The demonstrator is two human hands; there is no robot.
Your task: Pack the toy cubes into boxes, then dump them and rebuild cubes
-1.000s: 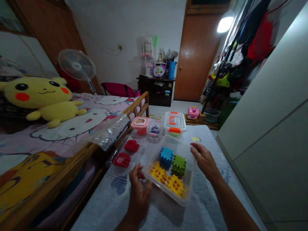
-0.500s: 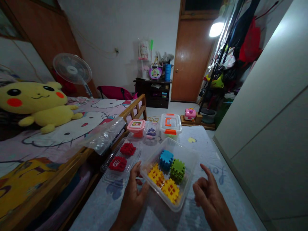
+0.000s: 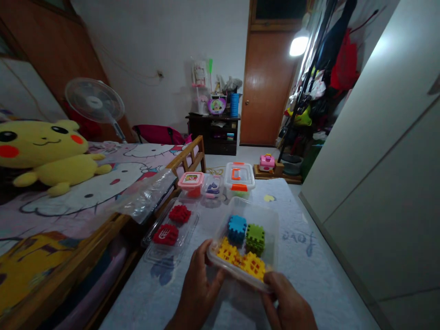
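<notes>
A clear plastic box point(image 3: 270, 215) without a lid stands on the blue cloth in front of me. Inside it are a blue block cube point(image 3: 237, 229), a green block cube point(image 3: 255, 239) and yellow lattice blocks point(image 3: 253, 266) along the near side. My left hand point(image 3: 199, 284) touches the box's near left corner, with thumb and fingers around the rim. At the near right corner, my right hand point(image 3: 287, 298) grips the rim between thumb and curled fingers. To the left, two red block pieces point(image 3: 166, 234) lie in a shallow clear tray point(image 3: 187, 240).
Behind the box stand a lidded box with orange clips point(image 3: 239, 175), a small clear container point(image 3: 213, 185) and a pink-lidded container point(image 3: 191, 181). A wooden bed rail point(image 3: 187, 158) runs along the left. A pale cabinet point(image 3: 371, 183) borders the right side.
My right hand has come in from the right and taken hold of the box's near right corner. The box has turned slightly, its near edge now more level. The view has shifted a little.
</notes>
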